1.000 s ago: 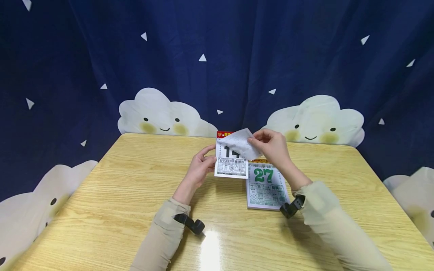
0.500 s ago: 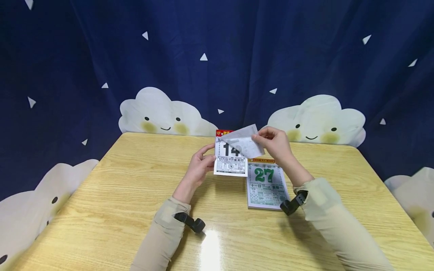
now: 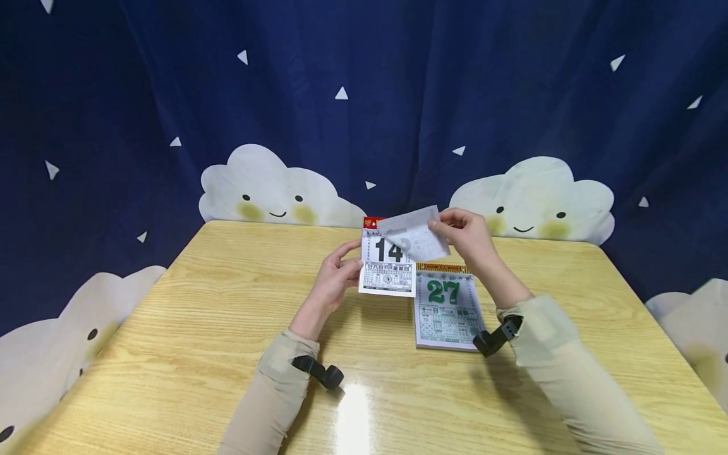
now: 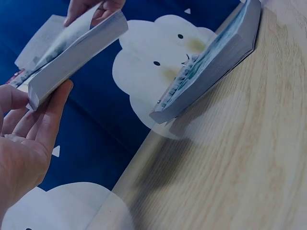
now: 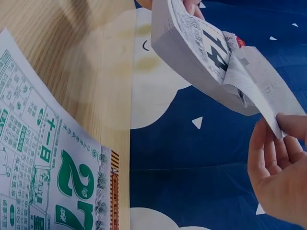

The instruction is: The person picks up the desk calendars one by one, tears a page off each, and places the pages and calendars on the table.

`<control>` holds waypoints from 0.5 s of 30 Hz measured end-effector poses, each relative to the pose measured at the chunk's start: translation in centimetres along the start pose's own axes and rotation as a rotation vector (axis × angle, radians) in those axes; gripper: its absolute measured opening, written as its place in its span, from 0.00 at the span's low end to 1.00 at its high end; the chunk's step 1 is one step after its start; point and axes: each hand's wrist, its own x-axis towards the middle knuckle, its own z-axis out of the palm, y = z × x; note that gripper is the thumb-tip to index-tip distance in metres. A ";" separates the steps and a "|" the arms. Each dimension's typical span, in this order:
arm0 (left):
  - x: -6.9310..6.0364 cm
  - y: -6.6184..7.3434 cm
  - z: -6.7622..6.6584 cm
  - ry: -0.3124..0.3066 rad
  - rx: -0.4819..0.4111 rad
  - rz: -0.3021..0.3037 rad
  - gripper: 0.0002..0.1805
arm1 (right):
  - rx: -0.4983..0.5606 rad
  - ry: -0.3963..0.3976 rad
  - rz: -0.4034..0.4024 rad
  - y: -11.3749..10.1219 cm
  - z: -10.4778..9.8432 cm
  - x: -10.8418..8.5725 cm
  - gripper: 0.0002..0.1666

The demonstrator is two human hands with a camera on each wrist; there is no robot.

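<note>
Above the table my left hand (image 3: 332, 278) grips a thick tear-off calendar (image 3: 387, 279) by its left edge, thumb on the front and fingers beneath. A black 14 shows on its page, under a red header strip. My right hand (image 3: 469, 237) pinches the corner of a thin calendar sheet (image 3: 418, 232), which is folded up and back across the upper right of the pad. In the right wrist view the sheet (image 5: 268, 79) still meets the pad near the header. A second calendar (image 3: 448, 313) with a green 27 lies on the table below my right hand.
The wooden table (image 3: 188, 328) spreads around both hands. Behind it hangs a dark blue curtain (image 3: 296, 95) with white clouds and small triangles. Each wrist wears a black camera band.
My right hand has moved right and slightly up, drawing the sheet farther across and uncovering more of the 14. My left hand and its calendar have hardly moved.
</note>
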 end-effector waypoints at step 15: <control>-0.1 0.3 0.1 0.035 0.032 -0.012 0.27 | 0.025 -0.026 0.059 -0.2 0.1 0.3 0.18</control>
